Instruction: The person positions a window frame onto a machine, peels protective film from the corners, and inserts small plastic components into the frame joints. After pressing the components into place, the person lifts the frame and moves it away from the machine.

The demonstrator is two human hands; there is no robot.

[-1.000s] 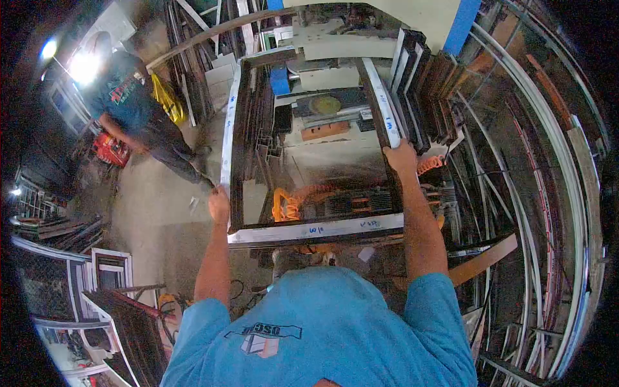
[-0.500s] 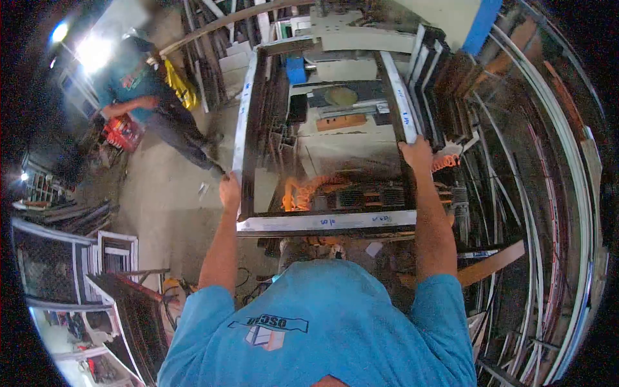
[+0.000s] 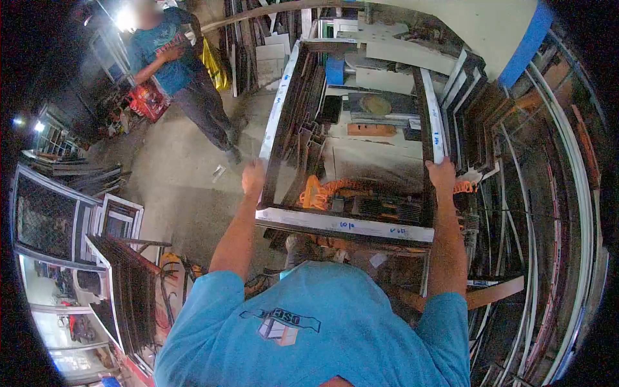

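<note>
frame (image 3: 348, 226) in both hands | concrete floor (image 3: 174, 174) | cluttered workshop

— Classification of premises?

— A fabrication workshop for window or door frames. Long metal profiles (image 3: 567, 193) are racked along the right wall. Finished frames (image 3: 116, 226) lean in stacks at the left.

— Supporting evidence?

— A bare concrete floor (image 3: 180, 174), scattered with debris. A machine (image 3: 374, 97) stands amid offcuts, with an orange coiled hose (image 3: 322, 190) close by. A large taped frame (image 3: 348, 226) sits in the work area. A second person (image 3: 180, 71) stands near a red crate (image 3: 147, 100).
</note>
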